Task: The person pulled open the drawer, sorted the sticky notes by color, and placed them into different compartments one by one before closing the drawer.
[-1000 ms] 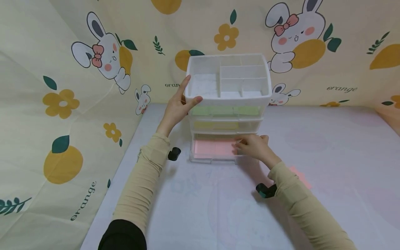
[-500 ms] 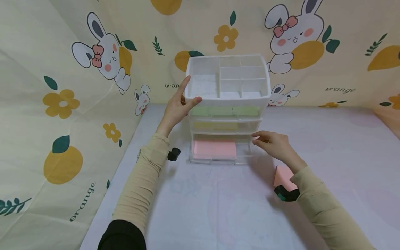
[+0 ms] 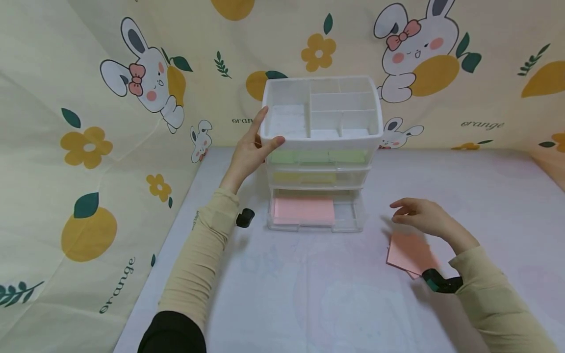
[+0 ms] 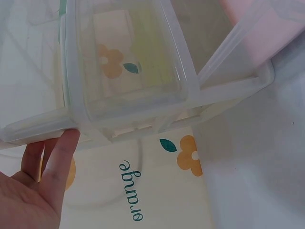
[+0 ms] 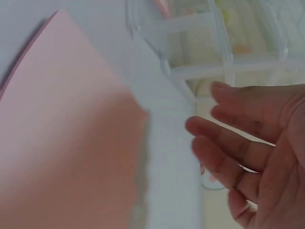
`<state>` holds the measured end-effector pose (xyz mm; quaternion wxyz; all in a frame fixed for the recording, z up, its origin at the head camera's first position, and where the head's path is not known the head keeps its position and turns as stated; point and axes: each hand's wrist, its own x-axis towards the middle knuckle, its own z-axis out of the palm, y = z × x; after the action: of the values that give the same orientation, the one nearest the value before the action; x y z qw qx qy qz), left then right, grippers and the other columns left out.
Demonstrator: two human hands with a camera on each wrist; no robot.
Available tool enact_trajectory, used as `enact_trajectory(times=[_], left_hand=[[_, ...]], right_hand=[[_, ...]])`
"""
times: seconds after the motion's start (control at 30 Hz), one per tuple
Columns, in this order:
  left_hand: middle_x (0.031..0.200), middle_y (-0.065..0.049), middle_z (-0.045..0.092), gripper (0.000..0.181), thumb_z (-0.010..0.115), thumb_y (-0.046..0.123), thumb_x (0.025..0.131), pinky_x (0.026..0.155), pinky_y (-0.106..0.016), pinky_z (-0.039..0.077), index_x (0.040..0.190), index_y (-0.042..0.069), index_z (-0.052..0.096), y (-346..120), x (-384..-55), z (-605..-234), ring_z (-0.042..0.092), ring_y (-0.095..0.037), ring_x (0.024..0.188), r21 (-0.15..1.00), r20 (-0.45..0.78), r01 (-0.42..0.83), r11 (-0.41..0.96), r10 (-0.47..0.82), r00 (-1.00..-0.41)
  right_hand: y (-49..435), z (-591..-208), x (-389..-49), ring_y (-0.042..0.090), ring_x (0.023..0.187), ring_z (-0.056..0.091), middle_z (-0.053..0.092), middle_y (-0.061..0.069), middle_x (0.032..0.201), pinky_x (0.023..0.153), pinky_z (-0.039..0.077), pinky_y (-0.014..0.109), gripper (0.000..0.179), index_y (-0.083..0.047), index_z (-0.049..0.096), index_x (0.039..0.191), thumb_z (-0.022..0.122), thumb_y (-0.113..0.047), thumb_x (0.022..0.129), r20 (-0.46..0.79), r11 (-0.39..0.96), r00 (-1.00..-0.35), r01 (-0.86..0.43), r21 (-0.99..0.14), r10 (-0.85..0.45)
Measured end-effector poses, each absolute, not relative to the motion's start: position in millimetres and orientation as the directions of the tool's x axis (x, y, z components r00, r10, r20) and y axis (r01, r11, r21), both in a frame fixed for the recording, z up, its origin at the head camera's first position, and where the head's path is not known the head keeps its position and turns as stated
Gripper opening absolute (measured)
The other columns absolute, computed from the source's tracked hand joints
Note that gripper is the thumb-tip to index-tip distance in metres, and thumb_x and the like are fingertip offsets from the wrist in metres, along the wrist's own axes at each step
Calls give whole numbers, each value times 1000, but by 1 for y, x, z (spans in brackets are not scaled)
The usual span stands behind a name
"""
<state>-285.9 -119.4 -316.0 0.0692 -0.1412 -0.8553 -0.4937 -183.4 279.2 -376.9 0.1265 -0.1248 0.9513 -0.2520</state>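
Note:
A white drawer organizer [image 3: 324, 142] stands at the back of the table. Its clear bottom drawer [image 3: 348, 228] is pulled out, with a pink paper pad [image 3: 303, 211] lying in the left part. My left hand [image 3: 249, 154] holds the organizer's upper left corner, thumb at the front and fingers at the side; the left wrist view shows this hand [image 4: 45, 181] against the frame. My right hand [image 3: 421, 218] hovers right of the drawer with loosely bent fingers and nothing in them. Just below it lie stacked pink paper squares [image 3: 409, 251], seen large in the right wrist view.
Green paper [image 3: 300, 157] and yellow paper [image 3: 304, 177] show through the two shut upper drawers. The organizer's divided top tray [image 3: 289, 117] holds nothing visible. A rabbit-and-orange printed cloth [image 3: 273, 39] rises behind and to the left of the pale table [image 3: 282, 294].
My right hand has moved right, out of the bottom drawer to above the pink paper squares, which are now less covered by the arm. The left hand stays on the organizer.

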Motion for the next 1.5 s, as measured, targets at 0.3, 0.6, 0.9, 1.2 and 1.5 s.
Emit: enact_trajectory(times=[0.3,0.6,0.9,1.2,1.5], left_hand=[[74,-6,44,73,61,63,77,54,-26,42,131,68,13,-119,-286,-316,46,-20,60,823,257,310,476,175,-950],[75,-6,45,74,61,63,76,55,-26,43,131,68,12,-120,-287,-316,47,-20,61,819,255,309,483,175,-951],[71,-6,43,75,60,65,76,53,-26,40,134,66,12,-120,-287,-316,45,-20,59,814,267,322,483,181,-947],[69,-6,42,78,60,65,76,52,-25,39,140,58,14,-119,-288,-317,44,-19,57,812,284,338,476,184,-941],[73,-6,44,75,60,65,76,54,-26,41,134,66,12,-120,-287,-316,45,-20,58,817,264,320,480,182,-947]], right_hand=[[295,-390,-178,31,99,59,66,13,105,78,48,42,41,1,56,119,64,-22,85,-307,825,-876,-161,-542,-373],[301,-402,-177,30,102,58,63,12,108,81,47,38,42,-1,55,119,66,-19,83,-349,805,-848,-141,-576,-398],[299,-405,-173,30,103,56,58,14,112,82,47,42,43,-7,54,121,66,-16,80,-370,813,-847,-120,-569,-383],[298,-407,-173,25,98,55,59,11,108,80,45,36,37,-9,58,116,65,-11,80,-362,816,-841,-149,-559,-401],[303,-410,-179,24,99,55,62,12,107,80,46,35,31,-4,62,113,60,-9,83,-369,808,-832,-151,-569,-415]])
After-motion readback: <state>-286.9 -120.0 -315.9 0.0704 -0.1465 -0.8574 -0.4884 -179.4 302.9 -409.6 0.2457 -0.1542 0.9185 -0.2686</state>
